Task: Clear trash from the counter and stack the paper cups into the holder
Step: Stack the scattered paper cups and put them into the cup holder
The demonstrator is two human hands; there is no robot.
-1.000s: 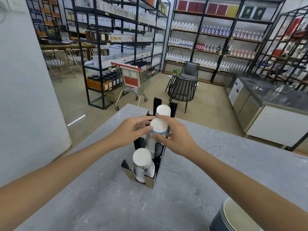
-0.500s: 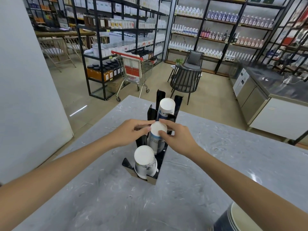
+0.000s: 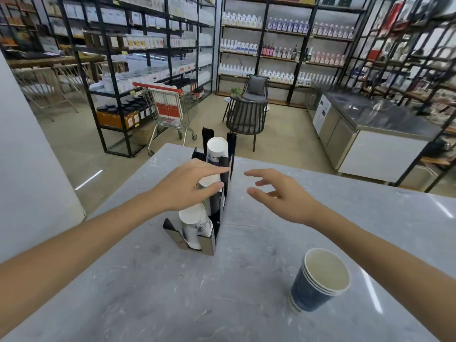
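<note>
A black cup holder (image 3: 218,225) stands on the grey counter (image 3: 172,292) with three upside-down cup stacks in its slots: a near stack (image 3: 193,227), a middle stack (image 3: 209,185) and a far stack (image 3: 217,149). My left hand (image 3: 187,187) rests over the middle stack, fingers spread and touching its top. Empty and with fingers apart, my right hand (image 3: 278,193) hovers to the right of the holder. A nested stack of blue paper cups (image 3: 318,280) stands upright at the near right.
The counter's far edge runs just behind the holder. Beyond it are a shopping cart (image 3: 170,109), a dark chair (image 3: 246,117), black shelving racks of bottles and a steel work counter (image 3: 385,119) at the right. A white wall (image 3: 24,169) stands left.
My right hand let go of the middle stack and drew back to the right. The stack sank lower into its slot. The left hand stays on it. The view tilted down, showing the blue cups.
</note>
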